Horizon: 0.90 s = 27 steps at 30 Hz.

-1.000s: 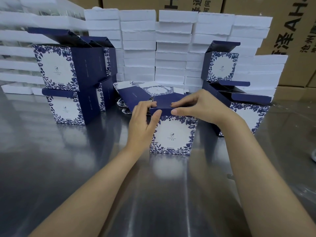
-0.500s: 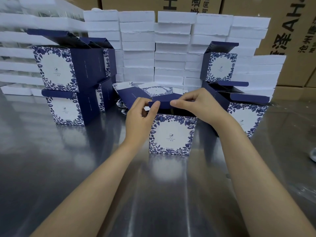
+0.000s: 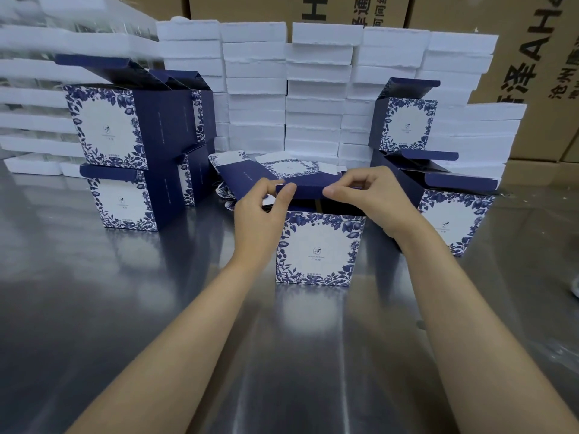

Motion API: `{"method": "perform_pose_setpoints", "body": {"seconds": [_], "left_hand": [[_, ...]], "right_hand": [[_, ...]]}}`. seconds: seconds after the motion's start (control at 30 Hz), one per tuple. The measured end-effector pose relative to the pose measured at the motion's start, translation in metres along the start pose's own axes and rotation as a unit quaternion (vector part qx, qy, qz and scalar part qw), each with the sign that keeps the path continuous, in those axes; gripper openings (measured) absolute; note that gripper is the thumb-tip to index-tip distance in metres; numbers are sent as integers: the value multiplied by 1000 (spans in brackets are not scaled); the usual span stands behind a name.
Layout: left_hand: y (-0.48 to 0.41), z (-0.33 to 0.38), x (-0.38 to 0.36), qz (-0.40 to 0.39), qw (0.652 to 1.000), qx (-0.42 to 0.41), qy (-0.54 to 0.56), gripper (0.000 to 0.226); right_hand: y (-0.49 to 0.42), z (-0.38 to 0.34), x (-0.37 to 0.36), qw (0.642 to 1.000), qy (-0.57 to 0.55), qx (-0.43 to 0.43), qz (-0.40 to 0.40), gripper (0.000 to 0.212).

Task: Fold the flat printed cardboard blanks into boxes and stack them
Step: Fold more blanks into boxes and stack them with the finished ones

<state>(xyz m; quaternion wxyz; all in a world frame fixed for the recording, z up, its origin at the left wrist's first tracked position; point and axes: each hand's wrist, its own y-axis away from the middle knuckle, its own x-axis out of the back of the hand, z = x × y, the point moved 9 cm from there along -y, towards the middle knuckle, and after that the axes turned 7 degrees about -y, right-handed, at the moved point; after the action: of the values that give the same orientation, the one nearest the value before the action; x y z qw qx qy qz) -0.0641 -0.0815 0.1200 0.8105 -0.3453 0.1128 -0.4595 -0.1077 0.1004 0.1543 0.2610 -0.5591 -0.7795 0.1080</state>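
A blue-and-white floral box [image 3: 319, 249] stands upright on the steel table [image 3: 156, 308] in front of me. Its navy lid flap [image 3: 307, 190] is raised above the open top. My left hand [image 3: 261, 211] pinches the flap's left end and my right hand [image 3: 369, 195] pinches its right end. Behind the box lies a pile of flat printed blanks [image 3: 250, 173]. Folded boxes are stacked at the left [image 3: 125, 151] and at the right [image 3: 407, 120], lids open.
White foam trays [image 3: 316, 89] are stacked in a wall along the back of the table. Brown cartons [image 3: 532, 57] stand behind them. More foam trays [image 3: 37, 120] fill the far left.
The lid flap was pressed down against the box front one second ago. Both hands have lifted it up, and the box top is now open.
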Motion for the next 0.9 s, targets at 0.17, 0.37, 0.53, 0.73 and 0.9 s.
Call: {"method": "perform_pose_setpoints", "body": {"seconds": [0.17,0.37,0.53,0.73,0.9], "left_hand": [[3,8,-5,-31,999,-16,24,12],[0,8,-5,-25,999,5,33,14],[0,6,-4,-19,999,20,23,16],[0,6,-3,-16,999,22,22,17],[0,8,-1,-13,1000,13,8,14]], "right_hand": [[-1,-2,1,1000,-12,20,21,13],[3,-4,2,999,-29,18,-15,4],[4,-3,12,999,-45,26,13,12],[0,-7,14,1000,-4,16,10,14],[1,-18,5,993,101,-14,-52,3]]}}
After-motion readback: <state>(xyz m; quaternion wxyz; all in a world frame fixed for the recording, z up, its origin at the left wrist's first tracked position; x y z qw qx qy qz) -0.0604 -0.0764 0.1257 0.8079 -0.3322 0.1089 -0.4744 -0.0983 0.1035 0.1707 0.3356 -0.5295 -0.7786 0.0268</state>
